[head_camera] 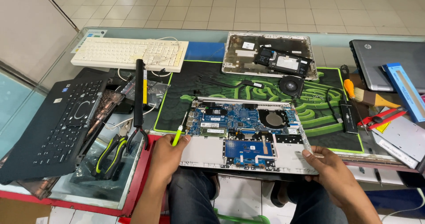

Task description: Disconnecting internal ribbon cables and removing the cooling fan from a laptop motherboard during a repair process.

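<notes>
Head camera looks down on an opened laptop base [248, 133] lying at the near edge of the desk [62, 64], its blue circuit board exposed. The left hand [166, 155] is closed around a green-handled screwdriver [178, 134], tip pointing toward the board's left side. The right hand [327, 166] clamps the laptop base's near right corner, thumb on top. A green patterned mat [310, 104] lies under the laptop base. Green-handled pliers [110, 155] sit toward the desk's left edge, beside a black laptop keyboard [66, 117]. A white keyboard [128, 53] rests at the far left.
</notes>
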